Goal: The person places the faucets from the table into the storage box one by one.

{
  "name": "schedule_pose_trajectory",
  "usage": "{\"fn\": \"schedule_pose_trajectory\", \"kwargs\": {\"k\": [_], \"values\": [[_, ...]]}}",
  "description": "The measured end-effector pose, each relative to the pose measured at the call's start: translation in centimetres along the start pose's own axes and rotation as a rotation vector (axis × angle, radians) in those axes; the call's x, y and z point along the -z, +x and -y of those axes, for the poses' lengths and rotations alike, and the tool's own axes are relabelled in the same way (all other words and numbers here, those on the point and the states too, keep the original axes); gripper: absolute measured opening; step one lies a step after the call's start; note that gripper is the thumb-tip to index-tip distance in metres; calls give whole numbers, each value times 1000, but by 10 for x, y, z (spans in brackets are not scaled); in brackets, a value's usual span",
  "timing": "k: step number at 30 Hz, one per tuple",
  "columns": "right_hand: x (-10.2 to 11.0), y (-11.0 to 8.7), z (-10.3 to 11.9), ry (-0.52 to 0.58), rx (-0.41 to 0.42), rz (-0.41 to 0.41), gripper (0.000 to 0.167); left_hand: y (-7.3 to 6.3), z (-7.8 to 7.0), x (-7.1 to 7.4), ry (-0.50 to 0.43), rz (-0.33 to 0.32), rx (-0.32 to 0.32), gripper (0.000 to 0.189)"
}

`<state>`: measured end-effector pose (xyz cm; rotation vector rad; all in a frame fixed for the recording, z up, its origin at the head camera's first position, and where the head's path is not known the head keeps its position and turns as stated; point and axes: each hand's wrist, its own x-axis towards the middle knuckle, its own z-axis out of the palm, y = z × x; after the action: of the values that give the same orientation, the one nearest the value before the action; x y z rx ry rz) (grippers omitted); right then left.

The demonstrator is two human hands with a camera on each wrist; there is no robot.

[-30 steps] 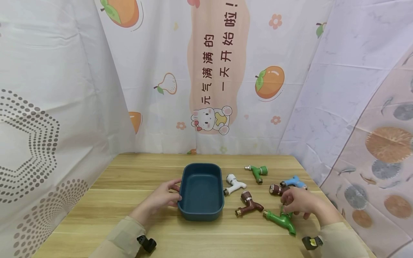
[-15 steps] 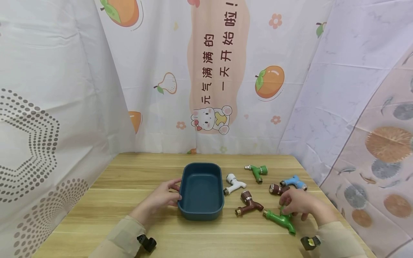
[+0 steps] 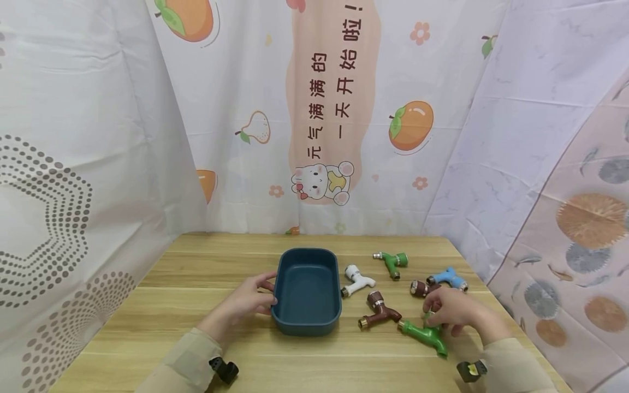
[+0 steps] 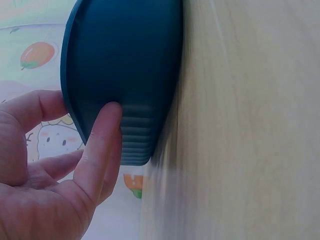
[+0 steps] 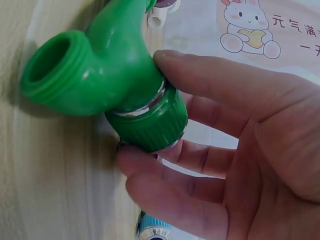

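Note:
A dark blue rectangular bin [image 3: 306, 329] stands on the table. At its left side, my left hand [image 3: 248, 300] holds the wall, with the thumb at the rim; in the left wrist view, a finger [image 4: 97, 150] lies along the outside of the bin. My right hand [image 3: 454, 310] grips a green faucet [image 3: 423, 334] by its ribbed knob. The right wrist view shows the thumb where knob and body meet, with other fingers curled around the knob [image 5: 150, 125]. The spout opening faces the camera there. Just behind this hand lies a brown faucet [image 3: 417, 289], partly covered by it.
Between bin and right hand lie a white faucet [image 3: 358, 283] and another brown faucet [image 3: 380, 313]. A smaller green faucet [image 3: 393, 262] is farther back, and a blue faucet [image 3: 448, 277] sits near the table's right edge. Printed curtains [image 3: 236, 180] surround the wooden table [image 3: 226, 254].
The green faucet has shifted slightly left with my right hand, and its spout end has moved a little. My left hand and the bin keep their places.

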<state>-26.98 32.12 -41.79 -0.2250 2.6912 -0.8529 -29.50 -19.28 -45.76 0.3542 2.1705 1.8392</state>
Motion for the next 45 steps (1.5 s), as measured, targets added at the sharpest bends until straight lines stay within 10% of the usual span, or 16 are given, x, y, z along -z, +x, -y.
{"fn": "schedule_pose_trajectory", "kwargs": {"k": [45], "values": [[7, 1, 3, -27, 199, -32, 25, -2, -3, -3, -32, -18, 16, 77]]}}
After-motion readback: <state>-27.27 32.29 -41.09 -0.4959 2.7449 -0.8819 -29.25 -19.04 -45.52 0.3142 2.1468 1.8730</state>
